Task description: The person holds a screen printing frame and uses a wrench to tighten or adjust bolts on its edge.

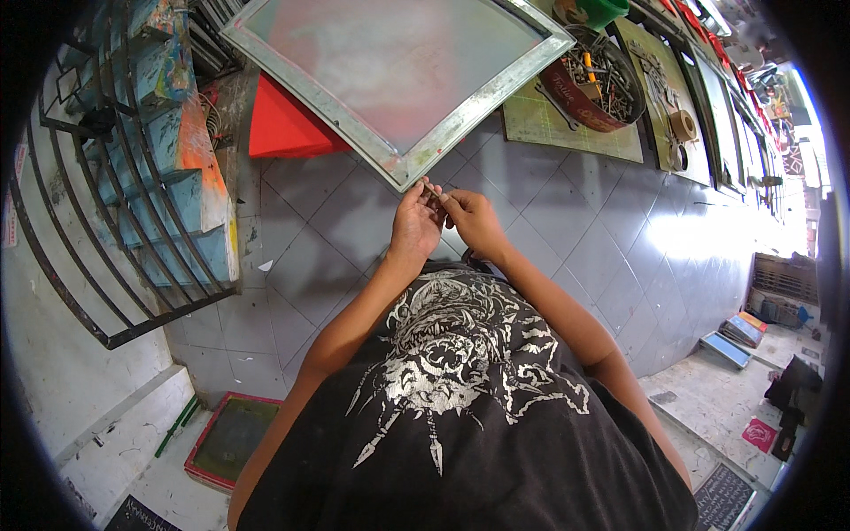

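A silk-screen frame [407, 165] with a metal border and a hazy, pinkish mesh lies tilted ahead of me, one corner pointing at my hands. Just below that corner my left hand [418, 232] has its palm turned up and its fingers curled. My right hand [475, 223] meets it from the right, thumb and fingers pinched together. Between the fingertips of both hands is a small, thin thing, too little of which shows to name it. Part of a red sheet or board [288, 124] sticks out from under the frame's left side.
A round red tin [580, 99] of screws and small tools stands at the right on a greenish board [611, 140], beside a wrench [556, 106]. Tape rolls [682, 126] lie farther right. A black metal rack [133, 190] is at the left. Grey tiles [567, 212] cover the worktop.
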Available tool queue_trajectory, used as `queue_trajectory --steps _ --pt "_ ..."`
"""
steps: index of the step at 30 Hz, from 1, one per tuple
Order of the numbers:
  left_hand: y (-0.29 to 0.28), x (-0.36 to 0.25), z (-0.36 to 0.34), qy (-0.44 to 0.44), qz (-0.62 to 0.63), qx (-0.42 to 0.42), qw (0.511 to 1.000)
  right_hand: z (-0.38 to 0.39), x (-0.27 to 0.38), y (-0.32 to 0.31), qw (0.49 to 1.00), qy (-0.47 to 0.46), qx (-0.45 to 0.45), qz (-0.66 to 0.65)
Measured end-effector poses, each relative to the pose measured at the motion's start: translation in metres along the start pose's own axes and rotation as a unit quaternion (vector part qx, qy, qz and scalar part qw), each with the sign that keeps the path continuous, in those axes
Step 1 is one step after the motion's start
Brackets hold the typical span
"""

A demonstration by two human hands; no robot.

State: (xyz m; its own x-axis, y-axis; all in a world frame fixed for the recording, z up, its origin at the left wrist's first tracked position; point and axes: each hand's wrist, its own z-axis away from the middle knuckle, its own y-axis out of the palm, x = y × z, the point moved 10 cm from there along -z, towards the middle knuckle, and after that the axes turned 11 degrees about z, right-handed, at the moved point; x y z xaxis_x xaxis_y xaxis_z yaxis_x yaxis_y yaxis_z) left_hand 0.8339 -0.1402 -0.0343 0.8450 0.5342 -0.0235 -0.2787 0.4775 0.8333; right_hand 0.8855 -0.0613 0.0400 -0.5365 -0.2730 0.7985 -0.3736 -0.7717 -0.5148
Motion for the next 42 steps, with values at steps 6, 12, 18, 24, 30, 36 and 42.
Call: queue_trajectory --steps 6,12,18,24,30,36,42 --pt "-0.006 -0.003 -0.005 0.006 -0.001 -0.005 1.0 -0.004 -0.004 -0.001 0.998 -0.042 -0.048 0.01" --pt "-0.003 -0.003 -0.003 -0.005 -0.002 0.007 1.0 0.007 0.03 -0.014 0.981 -0.097 -0.089 0.14" --pt "-0.002 -0.001 -0.003 -0.003 -0.001 0.01 1.0 -0.002 -0.002 0.005 0.996 -0.055 -0.011 0.076" --pt "-0.005 -0.002 -0.003 -0.003 -0.002 -0.001 1.0 0.006 0.02 -0.01 0.988 -0.071 -0.068 0.115" --pt "-0.002 0.0 0.001 -0.008 0.003 -0.017 1.0 0.004 0.011 -0.005 0.998 -0.004 -0.022 0.062" --pt "-0.004 0.0 -0.001 -0.006 0.001 -0.009 1.0 -0.001 0.004 -0.004 0.997 -0.038 -0.033 0.058" --pt "-0.004 0.0 -0.003 -0.009 0.013 -0.002 1.0 0.003 0.011 -0.009 0.997 -0.016 -0.043 0.069"
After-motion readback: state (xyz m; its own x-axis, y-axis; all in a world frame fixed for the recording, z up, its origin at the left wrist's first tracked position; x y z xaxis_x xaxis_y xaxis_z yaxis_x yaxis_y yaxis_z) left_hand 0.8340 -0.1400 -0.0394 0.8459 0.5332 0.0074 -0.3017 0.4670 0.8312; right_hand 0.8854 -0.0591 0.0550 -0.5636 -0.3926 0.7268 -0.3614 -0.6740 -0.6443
